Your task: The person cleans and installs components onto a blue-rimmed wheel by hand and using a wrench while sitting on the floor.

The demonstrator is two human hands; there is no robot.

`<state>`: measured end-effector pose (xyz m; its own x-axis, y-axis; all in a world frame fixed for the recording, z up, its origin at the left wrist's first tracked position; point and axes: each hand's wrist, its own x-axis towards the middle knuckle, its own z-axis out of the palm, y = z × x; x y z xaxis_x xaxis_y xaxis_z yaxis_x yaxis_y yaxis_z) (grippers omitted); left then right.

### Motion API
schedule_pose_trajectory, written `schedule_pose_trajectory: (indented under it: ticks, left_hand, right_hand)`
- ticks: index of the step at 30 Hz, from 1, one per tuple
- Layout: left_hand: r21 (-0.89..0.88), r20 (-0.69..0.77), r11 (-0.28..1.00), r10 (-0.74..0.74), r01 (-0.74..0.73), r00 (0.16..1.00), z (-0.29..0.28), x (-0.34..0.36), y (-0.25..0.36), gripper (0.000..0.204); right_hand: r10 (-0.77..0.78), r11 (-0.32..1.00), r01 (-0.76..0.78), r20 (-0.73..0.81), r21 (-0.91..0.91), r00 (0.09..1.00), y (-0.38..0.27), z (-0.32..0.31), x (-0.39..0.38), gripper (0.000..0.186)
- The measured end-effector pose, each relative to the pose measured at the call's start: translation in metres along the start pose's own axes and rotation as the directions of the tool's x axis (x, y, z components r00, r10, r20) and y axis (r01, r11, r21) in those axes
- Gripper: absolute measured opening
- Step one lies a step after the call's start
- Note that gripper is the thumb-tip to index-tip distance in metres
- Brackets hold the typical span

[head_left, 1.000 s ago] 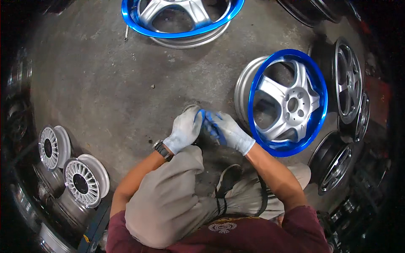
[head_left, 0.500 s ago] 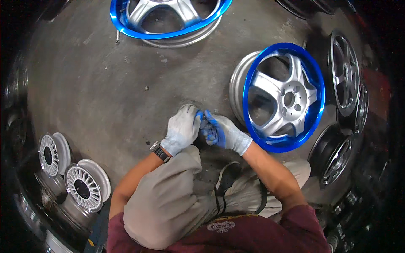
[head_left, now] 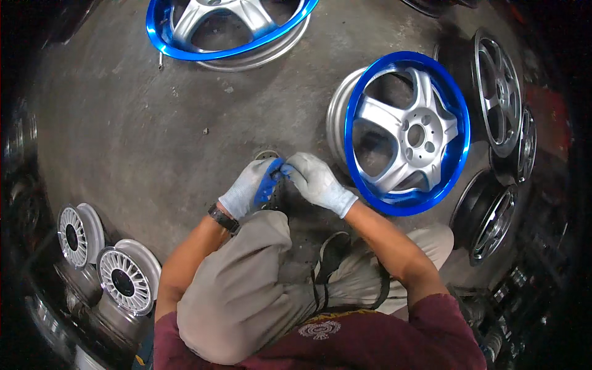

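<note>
Both my hands wear white gloves with blue-coated palms and meet in front of my raised knee. My left hand [head_left: 254,185] is closed, its blue palm side turned to the right. My right hand [head_left: 316,182] has its back showing, with thumb and fingers pinched against the left fingertips. Something small and dark seems to sit between the fingers, too hidden to name. Just beyond the left hand, a round metal edge with small holes [head_left: 267,153] shows in part. To the right of my hands stands a silver five-spoke wheel with a blue lip [head_left: 423,145].
Another blue-lipped silver wheel [head_left: 203,54] lies at the far edge, a thin metal piece [head_left: 161,61] beside it. Dark wheels [head_left: 498,98] line the right side. Two white multi-spoke wheels [head_left: 125,280] stand at the left. A small bit of debris [head_left: 205,131] lies on the concrete floor.
My hands have turned: the left now shows more of its blue palm, the right its white back. The right fingers have moved over to the left fingertips. The whole view has shifted slightly.
</note>
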<state>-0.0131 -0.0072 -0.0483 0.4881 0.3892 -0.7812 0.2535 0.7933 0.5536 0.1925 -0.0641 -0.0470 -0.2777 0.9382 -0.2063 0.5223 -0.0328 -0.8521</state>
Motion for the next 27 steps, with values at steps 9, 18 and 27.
schedule_pose_trajectory:
  ticks: [9,18,27]
  left_hand:
    - [0.768,-0.196,0.559,0.670,-0.312,0.716,0.029,-0.002,-0.014,0.029]
    - [0.894,-0.084,0.354,0.734,-0.275,0.674,0.034,-0.011,0.006,0.021]
    - [0.888,-0.124,0.398,0.691,-0.231,0.712,0.040,-0.010,0.011,0.021]
  right_hand:
    - [0.515,0.152,-0.392,0.266,0.908,0.815,-0.016,0.011,-0.008,0.041]
    - [0.704,0.245,-0.317,0.057,0.916,0.708,-0.030,0.033,0.009,0.041]
    - [0.679,0.404,-0.318,-0.048,0.858,0.733,-0.017,0.047,0.013,0.038]
